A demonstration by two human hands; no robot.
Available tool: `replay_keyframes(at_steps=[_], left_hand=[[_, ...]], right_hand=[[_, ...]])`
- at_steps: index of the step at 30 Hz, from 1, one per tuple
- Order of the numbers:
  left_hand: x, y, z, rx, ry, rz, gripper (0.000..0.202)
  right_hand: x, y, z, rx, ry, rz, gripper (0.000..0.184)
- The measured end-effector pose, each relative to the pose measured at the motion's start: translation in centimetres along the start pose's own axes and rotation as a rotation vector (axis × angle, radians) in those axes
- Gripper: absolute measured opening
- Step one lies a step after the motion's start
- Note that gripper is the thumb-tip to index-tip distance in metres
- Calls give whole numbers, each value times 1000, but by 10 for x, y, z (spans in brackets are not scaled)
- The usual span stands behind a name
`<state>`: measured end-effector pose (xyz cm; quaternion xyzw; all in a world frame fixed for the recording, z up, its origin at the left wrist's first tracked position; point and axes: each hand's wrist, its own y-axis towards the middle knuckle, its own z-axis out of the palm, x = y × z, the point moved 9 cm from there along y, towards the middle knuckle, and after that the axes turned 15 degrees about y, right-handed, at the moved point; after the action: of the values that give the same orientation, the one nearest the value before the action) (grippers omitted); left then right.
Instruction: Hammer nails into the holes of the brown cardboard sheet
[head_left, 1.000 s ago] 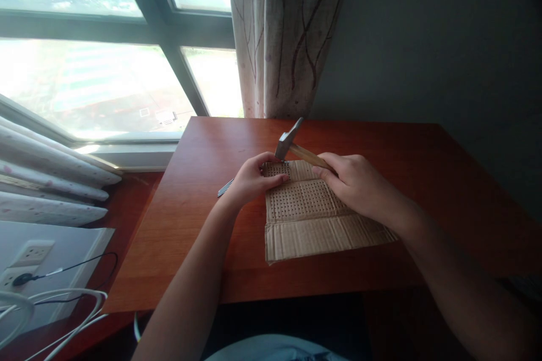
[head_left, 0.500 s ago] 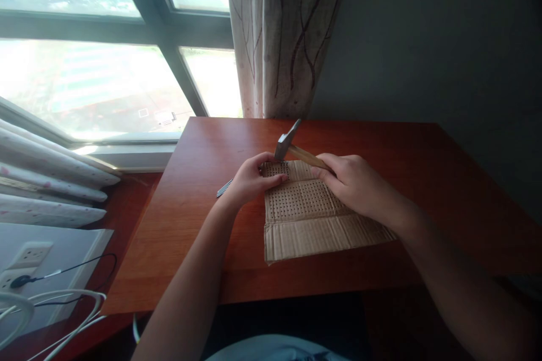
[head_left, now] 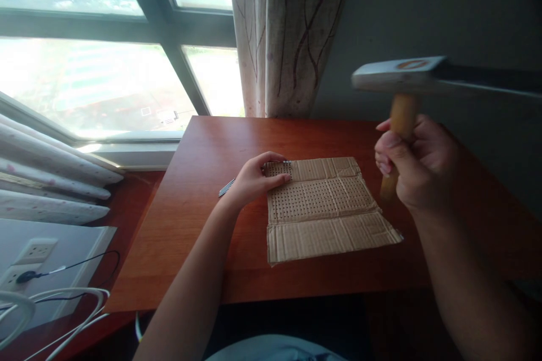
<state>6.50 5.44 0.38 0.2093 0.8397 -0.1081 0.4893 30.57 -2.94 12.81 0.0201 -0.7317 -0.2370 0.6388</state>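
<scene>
My right hand [head_left: 423, 163] is wrapped round the wooden handle of a hammer [head_left: 402, 115], raised high at the right. The hammer's metal head lies roughly level and is smeared by motion toward its right end. My left hand [head_left: 262, 177] rests at the far left corner of a sheet of corrugated cardboard [head_left: 334, 231]. Its thumb and forefinger are spread apart on the sheet; the other fingers are hidden. Small shiny metal bits [head_left: 287, 162] show by the forefinger tip, too small to name. Rows of dark dots cover the sheet's middle band and its far left corner.
The cardboard lies on a reddish-brown wooden table [head_left: 190, 248]. Several thin metal rods [head_left: 226, 187] lie left of my left wrist. A window [head_left: 105, 84] and a curtain [head_left: 292, 39] stand behind. White cables [head_left: 91, 299] and a wall socket [head_left: 38, 251] are at the lower left.
My right hand has lifted the hammer from beside my left fingertips, up and to the right. The right part of the cardboard now shows. My left hand has stayed on the sheet.
</scene>
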Motion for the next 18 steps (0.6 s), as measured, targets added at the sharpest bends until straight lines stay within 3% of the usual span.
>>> replay_keyframes(at_steps=[3,8,14,18], left_hand=[[-1,0,-1,-17,5,9,40],[0,2,-1,-21,-12,18,42],[-1,0,-4,-49,-65,-10,43],[-3,-1,-12,-126,-168,-28,41]], right_hand=[[-4,2,-17,-128,120,-29,22],[-17,-1,-31,-177,147,-45,32],[-38,-6,-44,-216,228,-45,28],[-45,-9,-47,-246,265,-46,27]])
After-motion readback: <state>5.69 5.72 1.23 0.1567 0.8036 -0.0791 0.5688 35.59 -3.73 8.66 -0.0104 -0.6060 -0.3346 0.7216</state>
